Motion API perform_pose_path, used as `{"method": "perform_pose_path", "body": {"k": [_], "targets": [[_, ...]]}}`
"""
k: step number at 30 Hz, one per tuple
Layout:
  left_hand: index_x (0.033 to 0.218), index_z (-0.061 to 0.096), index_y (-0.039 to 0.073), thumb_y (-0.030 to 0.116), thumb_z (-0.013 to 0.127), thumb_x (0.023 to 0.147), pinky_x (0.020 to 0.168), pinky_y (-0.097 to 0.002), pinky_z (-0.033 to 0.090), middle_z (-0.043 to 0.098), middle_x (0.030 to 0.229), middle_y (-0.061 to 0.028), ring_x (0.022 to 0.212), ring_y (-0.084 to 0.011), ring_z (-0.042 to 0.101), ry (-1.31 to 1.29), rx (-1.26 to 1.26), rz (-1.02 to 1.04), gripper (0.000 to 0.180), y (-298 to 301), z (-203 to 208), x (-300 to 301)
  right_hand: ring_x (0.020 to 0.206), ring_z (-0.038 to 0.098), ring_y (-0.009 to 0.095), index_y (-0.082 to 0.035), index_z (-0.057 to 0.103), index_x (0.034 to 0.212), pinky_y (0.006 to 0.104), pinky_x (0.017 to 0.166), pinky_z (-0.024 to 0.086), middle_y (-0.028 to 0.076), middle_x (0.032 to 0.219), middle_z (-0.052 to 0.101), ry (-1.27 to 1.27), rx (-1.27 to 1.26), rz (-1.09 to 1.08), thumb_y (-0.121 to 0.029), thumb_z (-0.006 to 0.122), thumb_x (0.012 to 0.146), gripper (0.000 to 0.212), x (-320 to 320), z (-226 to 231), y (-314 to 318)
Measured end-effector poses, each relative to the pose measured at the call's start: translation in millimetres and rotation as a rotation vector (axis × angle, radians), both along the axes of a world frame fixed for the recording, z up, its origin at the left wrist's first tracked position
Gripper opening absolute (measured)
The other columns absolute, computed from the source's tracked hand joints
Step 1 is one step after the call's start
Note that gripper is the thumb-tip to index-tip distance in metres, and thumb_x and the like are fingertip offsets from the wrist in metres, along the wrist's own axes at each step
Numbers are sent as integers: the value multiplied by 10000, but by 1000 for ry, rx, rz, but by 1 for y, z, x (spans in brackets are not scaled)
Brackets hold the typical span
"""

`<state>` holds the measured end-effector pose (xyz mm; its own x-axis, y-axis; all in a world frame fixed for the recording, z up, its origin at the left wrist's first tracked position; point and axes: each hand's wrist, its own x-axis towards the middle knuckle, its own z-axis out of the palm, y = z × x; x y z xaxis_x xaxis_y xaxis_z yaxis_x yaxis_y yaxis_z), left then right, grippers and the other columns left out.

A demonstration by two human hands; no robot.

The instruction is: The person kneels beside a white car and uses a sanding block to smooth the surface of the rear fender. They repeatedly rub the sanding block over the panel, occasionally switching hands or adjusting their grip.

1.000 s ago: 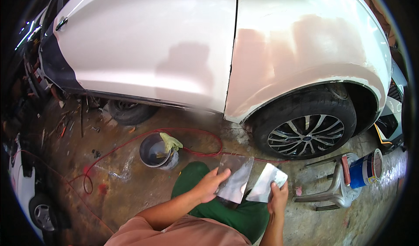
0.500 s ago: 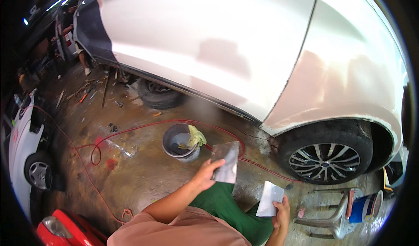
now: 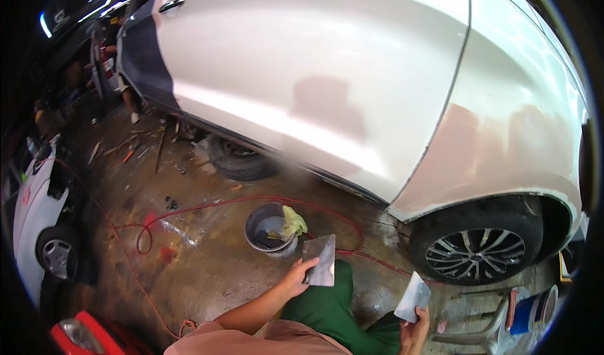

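My left hand (image 3: pixel 294 282) grips a thin, grey, shiny rectangular plate (image 3: pixel 322 264) by its left edge, above my left thigh. In my right hand (image 3: pixel 415 331), a smaller pale grey-white flat plate (image 3: pixel 413 297) is held from below and tilted. What covers its far face cannot be made out. Both hands are apart from the car. Ahead stands the white car's door (image 3: pixel 251 59), and to its right the front fender (image 3: pixel 484 141) carries a pinkish-beige patch above the wheel (image 3: pixel 475 248).
A dark bucket (image 3: pixel 253 238) with water and a yellow-green cloth (image 3: pixel 292 221) stands beyond my left hand. A red hose (image 3: pixel 207 205) curls over the wet floor. At right are a grey stool (image 3: pixel 481 336) and a blue pail (image 3: pixel 527 314). A loose tyre (image 3: pixel 242 168) lies under the car.
The view has shifted, so the car and bucket sit lower and farther right. My left hand's plate now appears lower and nearer the bucket's right side; my right hand's plate has tilted.
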<state>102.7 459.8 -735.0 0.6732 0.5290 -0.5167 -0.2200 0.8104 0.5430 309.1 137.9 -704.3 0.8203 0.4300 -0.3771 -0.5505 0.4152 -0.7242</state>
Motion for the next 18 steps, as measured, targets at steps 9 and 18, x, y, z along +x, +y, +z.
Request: {"method": "perform_pose_path", "body": {"k": [9,18], "targets": [[1350,559,21,367,623,1005,1052,-485,488,656,1259,-158,1174,-302,641,-166,-158,-453,493,-30,-55,25,761,677,230,-30,511,1289,366,493,579,96,1020,639,52,-98,-132,-69,614,842,461,11,-22,-15],[1370,531,2,369,626,998,1171,-516,371,631,1292,-204,1239,-345,598,-375,-262,-829,531,-12,-66,-6,1063,588,254,51,486,1336,380,825,550,155,1244,570,-196,-448,-308,-200,625,959,474,-7,-85,-16]]}}
